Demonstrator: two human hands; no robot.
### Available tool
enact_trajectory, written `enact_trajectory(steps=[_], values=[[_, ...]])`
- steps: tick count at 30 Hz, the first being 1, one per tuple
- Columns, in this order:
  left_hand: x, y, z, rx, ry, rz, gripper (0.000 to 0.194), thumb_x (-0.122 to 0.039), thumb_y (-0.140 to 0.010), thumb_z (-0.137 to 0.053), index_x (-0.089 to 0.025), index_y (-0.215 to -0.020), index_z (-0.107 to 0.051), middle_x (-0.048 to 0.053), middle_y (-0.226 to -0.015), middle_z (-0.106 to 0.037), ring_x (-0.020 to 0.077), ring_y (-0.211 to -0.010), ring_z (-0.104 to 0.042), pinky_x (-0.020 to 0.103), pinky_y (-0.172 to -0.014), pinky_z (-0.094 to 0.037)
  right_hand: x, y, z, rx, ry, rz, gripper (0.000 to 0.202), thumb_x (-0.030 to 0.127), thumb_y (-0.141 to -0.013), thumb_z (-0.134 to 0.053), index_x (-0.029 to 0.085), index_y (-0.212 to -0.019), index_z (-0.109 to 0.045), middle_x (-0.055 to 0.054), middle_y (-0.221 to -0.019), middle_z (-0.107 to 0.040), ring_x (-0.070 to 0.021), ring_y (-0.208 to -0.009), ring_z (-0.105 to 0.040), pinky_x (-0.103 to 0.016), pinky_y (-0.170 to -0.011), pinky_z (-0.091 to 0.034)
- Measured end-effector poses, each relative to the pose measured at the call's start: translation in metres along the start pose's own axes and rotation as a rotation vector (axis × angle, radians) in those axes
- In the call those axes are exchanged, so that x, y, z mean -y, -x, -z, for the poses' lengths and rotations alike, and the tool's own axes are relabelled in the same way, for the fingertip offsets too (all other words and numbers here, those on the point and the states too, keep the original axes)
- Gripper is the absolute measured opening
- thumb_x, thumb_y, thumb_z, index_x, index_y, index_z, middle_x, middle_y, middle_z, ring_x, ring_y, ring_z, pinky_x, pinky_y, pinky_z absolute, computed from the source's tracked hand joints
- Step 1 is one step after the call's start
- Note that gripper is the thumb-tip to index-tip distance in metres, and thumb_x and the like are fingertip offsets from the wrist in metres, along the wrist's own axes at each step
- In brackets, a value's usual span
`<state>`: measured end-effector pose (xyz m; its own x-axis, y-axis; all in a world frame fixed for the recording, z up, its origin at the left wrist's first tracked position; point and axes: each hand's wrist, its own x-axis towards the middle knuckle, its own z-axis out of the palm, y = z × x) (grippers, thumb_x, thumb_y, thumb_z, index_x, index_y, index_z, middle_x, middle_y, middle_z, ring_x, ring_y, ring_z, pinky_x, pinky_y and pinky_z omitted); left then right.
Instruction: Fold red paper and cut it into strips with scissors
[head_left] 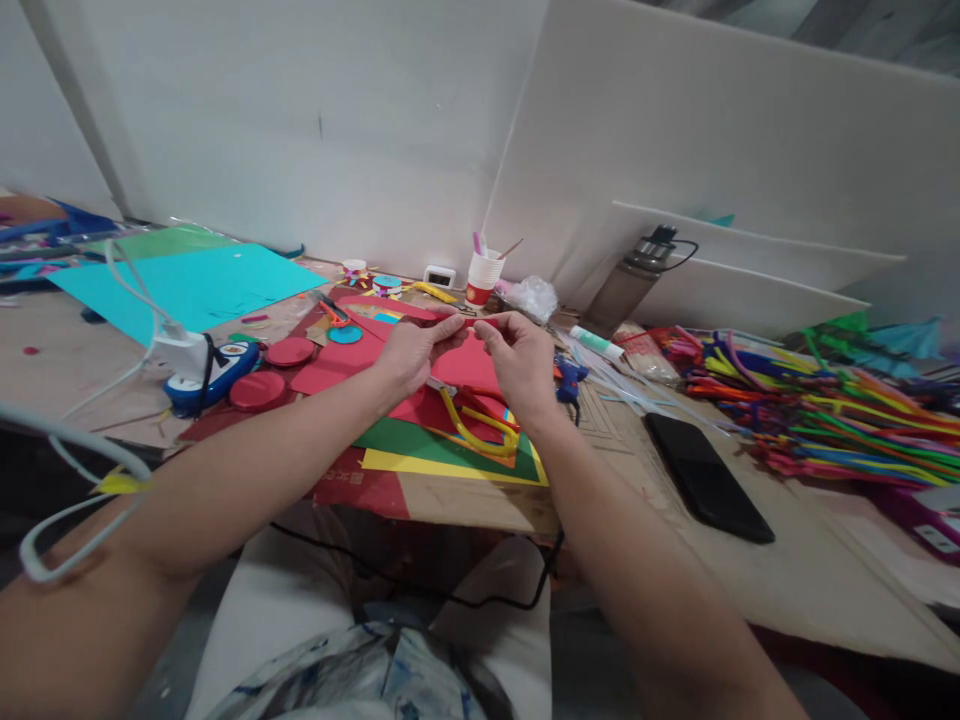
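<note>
Over the middle of the table, my left hand (411,352) and my right hand (517,355) are raised close together, both with fingertips pinched. Between them stretches a thin red strip (480,323), apparently paper, partly hidden by the fingers. Red paper sheets (330,375) lie beneath the hands, with a green sheet (397,440) and a yellow sheet (450,473) under them. Scissors with yellow handles (480,435) rest on this stack, just below my hands. A blue glue gun (571,380) lies right of my right wrist.
Left are red round lids (257,391), a blue-and-white power strip (214,375) with a white cable, and turquoise sheets (202,290). A paper cup (484,277) and bottle (626,285) stand behind. Right lie a black phone (705,475) and many coloured pipe cleaners (847,420).
</note>
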<state>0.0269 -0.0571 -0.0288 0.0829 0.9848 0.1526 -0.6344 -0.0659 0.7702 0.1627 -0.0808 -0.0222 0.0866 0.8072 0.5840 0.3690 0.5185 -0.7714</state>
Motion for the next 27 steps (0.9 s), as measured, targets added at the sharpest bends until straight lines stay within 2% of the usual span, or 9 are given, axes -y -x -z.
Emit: enact_trajectory(steps=[5, 12, 16, 20, 23, 27], values=[[0.0008, 0.0003, -0.0010, -0.005, 0.005, -0.036, 0.011, -0.009, -0.067, -0.077, -0.012, -0.073, -0.069, 0.003, -0.068, -0.068, 0.0105, -0.063, -0.065, 0.023, -0.069, -0.055, 0.0021, 0.0014, 0.0019, -0.014, -0.001, 0.011, 0.023, 0.037, -0.085, -0.057, 0.018, -0.075, -0.063, 0.000, -0.068, -0.064, -0.0128, -0.062, -0.054, -0.027, -0.063, -0.043], [-0.0013, 0.0044, -0.0053, 0.060, -0.012, 0.053, 0.009, -0.007, -0.073, -0.071, -0.012, -0.080, -0.069, 0.004, -0.075, -0.072, 0.0113, -0.069, -0.068, 0.022, -0.070, -0.055, 0.0026, 0.0014, 0.0013, -0.049, -0.004, 0.024, 0.022, 0.035, -0.085, -0.059, 0.018, -0.072, -0.062, 0.001, -0.066, -0.062, -0.0123, -0.061, -0.053, -0.027, -0.064, -0.042], [-0.0024, 0.0048, -0.0063, 0.045, 0.008, 0.030, 0.013, -0.001, -0.072, -0.068, -0.013, -0.077, -0.066, 0.001, -0.068, -0.069, 0.0103, -0.064, -0.066, 0.022, -0.069, -0.054, 0.0007, 0.0026, 0.0005, -0.033, 0.002, 0.050, 0.024, 0.037, -0.085, -0.059, 0.018, -0.072, -0.062, 0.001, -0.066, -0.062, -0.0120, -0.061, -0.052, -0.026, -0.062, -0.042], [-0.0021, 0.0018, -0.0046, 0.034, 0.012, 0.028, 0.014, -0.002, -0.071, -0.070, -0.012, -0.078, -0.065, 0.003, -0.072, -0.070, 0.0108, -0.066, -0.067, 0.024, -0.073, -0.055, 0.0003, 0.0027, 0.0011, -0.038, -0.005, 0.070, 0.025, 0.037, -0.085, -0.060, 0.018, -0.070, -0.062, 0.001, -0.064, -0.061, -0.0117, -0.060, -0.051, -0.026, -0.061, -0.041], [-0.0016, -0.0007, -0.0020, 0.032, 0.028, 0.017, 0.014, -0.003, -0.071, -0.072, -0.012, -0.079, -0.065, 0.003, -0.073, -0.070, 0.0109, -0.066, -0.067, 0.024, -0.073, -0.055, 0.0006, 0.0020, 0.0005, -0.016, -0.034, 0.054, 0.025, 0.040, -0.086, -0.059, 0.018, -0.075, -0.064, 0.000, -0.068, -0.063, -0.0121, -0.061, -0.053, -0.027, -0.062, -0.042], [-0.0004, -0.0008, -0.0002, 0.048, 0.036, 0.006, 0.014, -0.003, -0.070, -0.072, -0.012, -0.078, -0.065, 0.002, -0.070, -0.069, 0.0104, -0.065, -0.067, 0.022, -0.071, -0.055, 0.0003, 0.0012, -0.0012, -0.012, -0.041, 0.050, 0.021, 0.038, -0.080, -0.067, 0.018, -0.085, -0.066, -0.001, -0.077, -0.067, -0.0134, -0.067, -0.057, -0.028, -0.065, -0.045]])
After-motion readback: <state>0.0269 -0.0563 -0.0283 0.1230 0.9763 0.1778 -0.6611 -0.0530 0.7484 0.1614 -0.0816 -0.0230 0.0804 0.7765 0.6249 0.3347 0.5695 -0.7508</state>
